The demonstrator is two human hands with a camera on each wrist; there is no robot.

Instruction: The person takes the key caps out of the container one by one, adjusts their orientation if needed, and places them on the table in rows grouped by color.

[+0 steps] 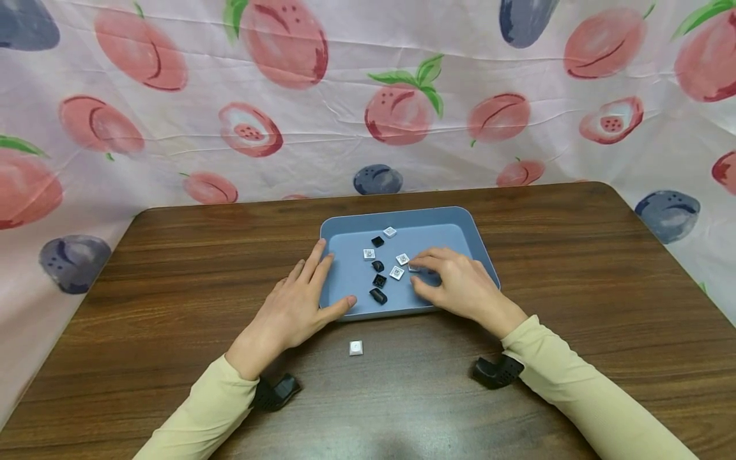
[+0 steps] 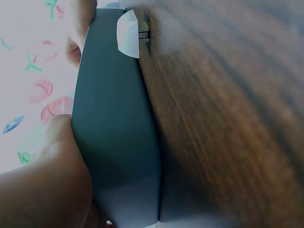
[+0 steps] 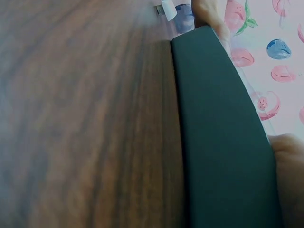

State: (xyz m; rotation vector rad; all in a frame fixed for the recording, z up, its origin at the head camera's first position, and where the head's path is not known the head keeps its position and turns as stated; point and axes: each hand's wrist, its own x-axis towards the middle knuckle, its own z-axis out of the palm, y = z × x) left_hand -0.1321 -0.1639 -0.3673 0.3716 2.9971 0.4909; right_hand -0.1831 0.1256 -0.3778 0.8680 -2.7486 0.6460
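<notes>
A shallow blue tray [image 1: 345, 223] lies on the table and holds several loose keycaps, white and black. My left hand [image 1: 294, 308] rests at its left side, fingers spread along the rim and thumb at the front left corner. Over the tray's right part, my right hand [image 1: 462, 283] has its fingertips at a white keycap [image 1: 413, 268], its thumb a little apart from it. Beside that lie a white keycap [image 1: 397, 273] and a black keycap [image 1: 379, 280]. In both wrist views the tray's outer wall [image 2: 116, 118] hides the keycaps inside it.
One white keycap [image 1: 356, 348] stands upright on the wooden table [image 1: 230, 255] in front of the tray. A fruit-print cloth [image 1: 322, 128] hangs behind the table. Black wrist cameras [image 1: 497, 372] are worn at both sleeves.
</notes>
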